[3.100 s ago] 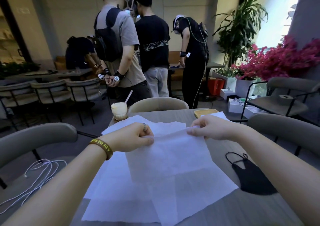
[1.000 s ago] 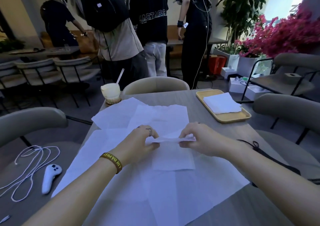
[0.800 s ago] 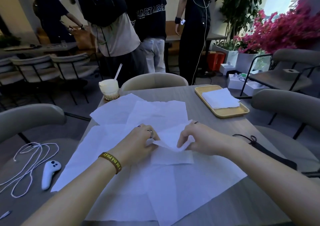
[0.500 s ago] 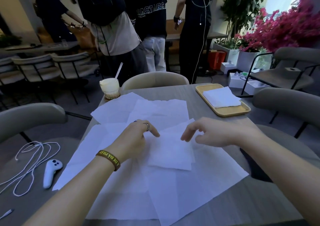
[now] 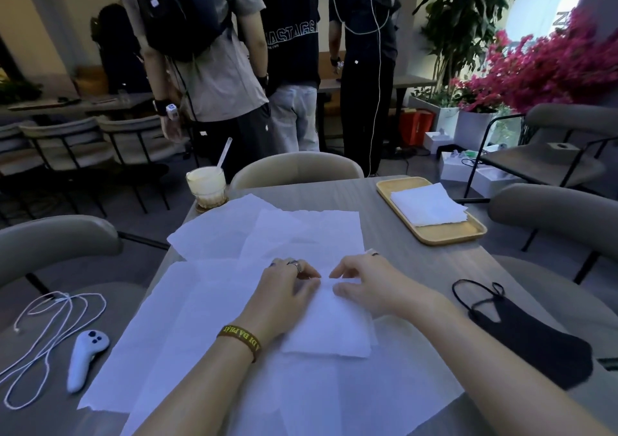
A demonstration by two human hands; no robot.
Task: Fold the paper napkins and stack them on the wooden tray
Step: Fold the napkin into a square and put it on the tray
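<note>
white folded napkin (image 5: pixel 329 325) lies on the spread sheets at the table (image 5: pixel 418 261) middle, and i pinch its far edge with left hand (image 5: pixel 284 290) and right hand (image 5: pixel 364 283) fingers together, likely for creasing, wooden tray (image 5: pixel 444 235) waiting far right.

The left hand (image 5: pixel 284 297) covers the left edge of the small folded white paper napkin (image 5: pixel 329 328), and whether its fingertips pinch the paper or only press on it cannot be told. The right hand (image 5: pixel 371 285) hides the napkin's far right corner. Both forearms run off the bottom edge. The large unfolded white paper sheets (image 5: pixel 207 352) overlap so that their count is unclear, and the nearest are cut by the bottom edge. The black cloth face mask (image 5: pixel 535 345) nearly reaches the right edge. On the rectangular wooden tray (image 5: pixel 444 235), the number of napkins in the white folded stack (image 5: pixel 428 206) is too fine to tell.
</note>
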